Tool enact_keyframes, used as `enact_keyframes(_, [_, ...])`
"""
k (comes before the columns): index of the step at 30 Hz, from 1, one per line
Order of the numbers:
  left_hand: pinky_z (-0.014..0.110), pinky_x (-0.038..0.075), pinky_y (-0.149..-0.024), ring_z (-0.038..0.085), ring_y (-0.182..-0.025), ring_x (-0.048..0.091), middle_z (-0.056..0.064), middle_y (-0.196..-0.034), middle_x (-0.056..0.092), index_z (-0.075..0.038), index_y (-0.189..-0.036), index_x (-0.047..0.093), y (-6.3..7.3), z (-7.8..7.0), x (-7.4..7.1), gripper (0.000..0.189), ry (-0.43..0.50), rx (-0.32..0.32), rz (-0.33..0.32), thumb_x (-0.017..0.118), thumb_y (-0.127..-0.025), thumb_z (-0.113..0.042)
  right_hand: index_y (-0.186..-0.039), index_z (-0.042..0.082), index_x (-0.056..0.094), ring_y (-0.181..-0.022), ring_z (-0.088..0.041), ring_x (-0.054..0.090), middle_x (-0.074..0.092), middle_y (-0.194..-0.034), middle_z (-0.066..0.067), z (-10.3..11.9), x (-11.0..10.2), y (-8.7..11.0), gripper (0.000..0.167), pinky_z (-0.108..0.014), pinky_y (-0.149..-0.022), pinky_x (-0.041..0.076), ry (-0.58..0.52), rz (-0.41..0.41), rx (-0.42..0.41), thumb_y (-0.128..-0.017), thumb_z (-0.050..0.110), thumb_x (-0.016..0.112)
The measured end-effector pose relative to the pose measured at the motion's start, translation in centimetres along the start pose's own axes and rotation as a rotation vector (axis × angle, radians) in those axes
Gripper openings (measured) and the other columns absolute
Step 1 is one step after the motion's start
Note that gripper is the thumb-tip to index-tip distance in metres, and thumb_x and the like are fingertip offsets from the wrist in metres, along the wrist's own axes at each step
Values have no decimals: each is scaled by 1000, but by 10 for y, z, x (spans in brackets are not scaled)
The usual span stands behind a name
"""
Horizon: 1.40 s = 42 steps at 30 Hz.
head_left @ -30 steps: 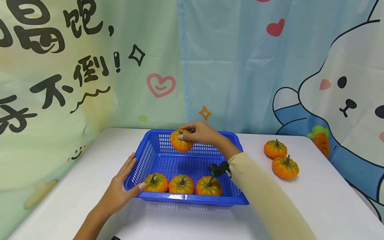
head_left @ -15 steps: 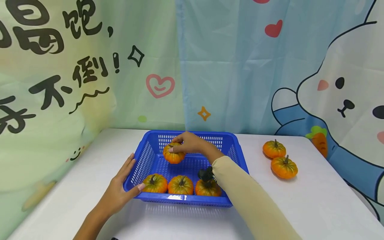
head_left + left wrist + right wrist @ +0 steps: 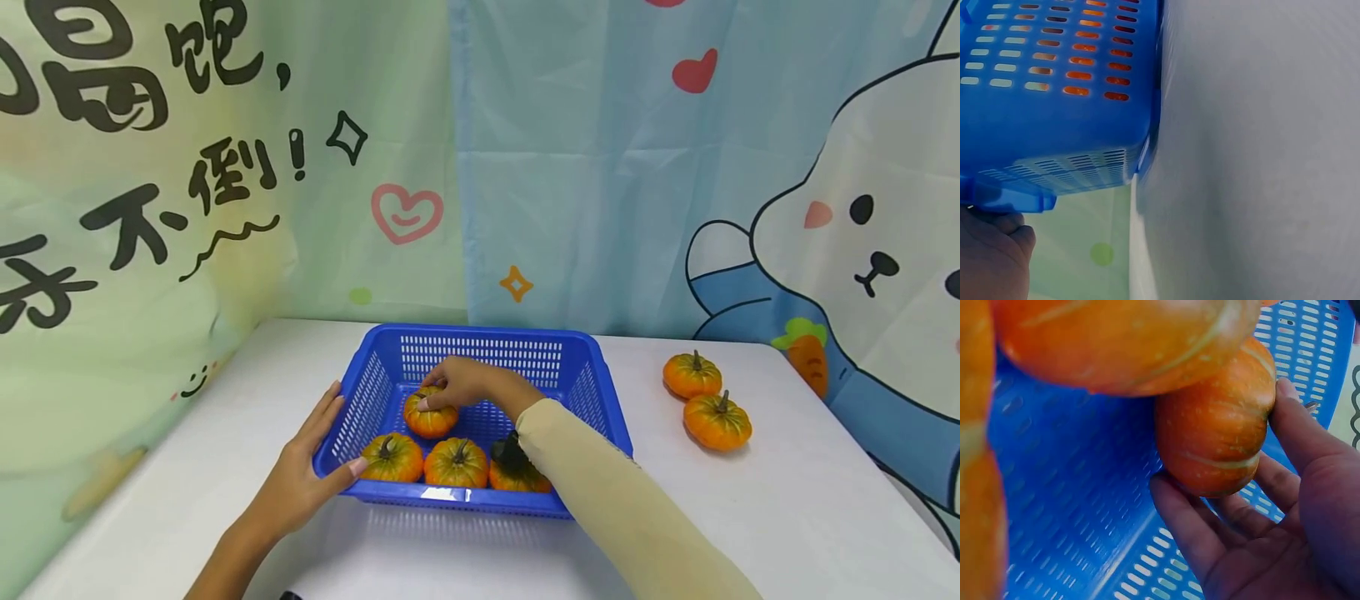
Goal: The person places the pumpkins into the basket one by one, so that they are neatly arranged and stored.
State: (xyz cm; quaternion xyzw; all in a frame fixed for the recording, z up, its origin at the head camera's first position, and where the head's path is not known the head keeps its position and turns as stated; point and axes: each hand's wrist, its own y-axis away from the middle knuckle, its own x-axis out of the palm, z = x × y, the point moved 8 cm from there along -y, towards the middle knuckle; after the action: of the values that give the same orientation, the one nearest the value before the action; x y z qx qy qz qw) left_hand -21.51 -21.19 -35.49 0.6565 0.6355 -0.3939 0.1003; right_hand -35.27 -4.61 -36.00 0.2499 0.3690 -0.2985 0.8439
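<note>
In the head view a blue plastic basket stands on the table, with three small orange pumpkins in a row along its near side: a left one, a middle one and a right one, partly covered by the dark wrist camera. My right hand reaches inside and grips another pumpkin behind the left two. The right wrist view shows thumb and fingers on either side of that pumpkin, low in the basket. My left hand holds the basket's near left corner, thumb over the rim.
Two more pumpkins, a farther one and a nearer one, sit close together on the white table, right of the basket. A printed cloth hangs behind the table.
My right hand has lowered the pumpkin from the basket's far rim down and toward the near left, just behind the row. The left hand keeps its place on the basket.
</note>
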Motion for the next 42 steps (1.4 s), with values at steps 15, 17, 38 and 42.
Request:
enact_keyframes(15, [56, 32, -103, 41, -141, 25, 2, -162, 14, 1, -151, 27, 0, 0, -1, 83, 12, 3, -2, 69, -86, -29, -138, 4, 53, -111, -26, 61, 51, -138, -19, -4, 11, 0, 50, -32, -79, 56, -282, 64, 32, -91, 11, 68])
enact_keyframes(17, [55, 34, -101, 42, -140, 26, 3, -162, 14, 2, -151, 27, 2, 0, -1, 83, 8, 3, -3, 69, -86, -28, -142, 2, 48, -111, -26, 61, 49, -139, -21, -1, 13, 0, 54, -33, -80, 56, -322, 64, 27, -91, 7, 67])
enact_keyframes(38, [49, 35, -101, 41, -140, 27, 1, -162, 14, 0, -152, 27, 3, -1, 0, 83, 14, 6, -3, 69, -86, -28, -147, 5, 41, -124, -30, 51, 53, -137, -17, 8, -13, 8, 57, -41, -99, 45, -136, -58, -37, -98, 30, 57])
enact_keyframes(42, [30, 28, -105, 37, -142, 24, -1, -162, 13, -1, -152, 26, 3, -1, 0, 83, 15, 7, 2, 69, -86, -28, -145, 8, 45, -123, -27, 53, 56, -134, -13, 11, -29, 12, 52, -41, -97, 46, -178, -123, -58, -99, 31, 56])
